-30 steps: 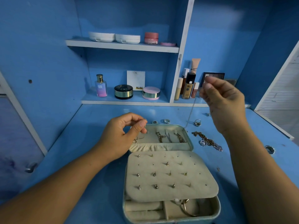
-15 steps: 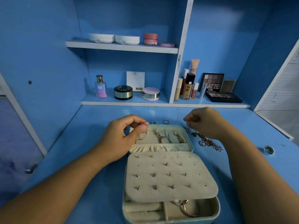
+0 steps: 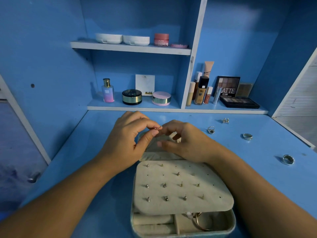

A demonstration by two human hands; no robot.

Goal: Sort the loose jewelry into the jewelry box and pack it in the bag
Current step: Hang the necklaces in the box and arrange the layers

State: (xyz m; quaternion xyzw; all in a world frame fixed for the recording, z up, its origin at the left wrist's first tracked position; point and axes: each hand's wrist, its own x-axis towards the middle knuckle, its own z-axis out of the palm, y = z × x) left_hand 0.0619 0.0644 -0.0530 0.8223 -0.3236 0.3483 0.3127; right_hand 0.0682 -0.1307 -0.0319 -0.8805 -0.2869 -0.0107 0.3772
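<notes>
Fingertips [image 3: 154, 133] of left hand [image 3: 127, 140] pinch gold piece [image 3: 158, 128]; right hand [image 3: 187, 143] touching, grip unclear — sorting step; next, seat it in jewelry box [image 3: 231, 226].

Open teal jewelry box [image 3: 181, 235] on the table [image 3: 85, 169], cream earring panel [image 3: 180, 191] studded over its trays, gold bangle [image 3: 197, 223] in front compartment, rose-gold piece [image 3: 158, 128] pinched in left hand [image 3: 125, 143] above, silver rings [image 3: 247, 136] loose at right.

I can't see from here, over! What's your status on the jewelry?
Left hand pinches small pinkish piece over open jewelry box. Right hand at it, grip unclear. Rings loose on desk. Nothing blocking.
</notes>
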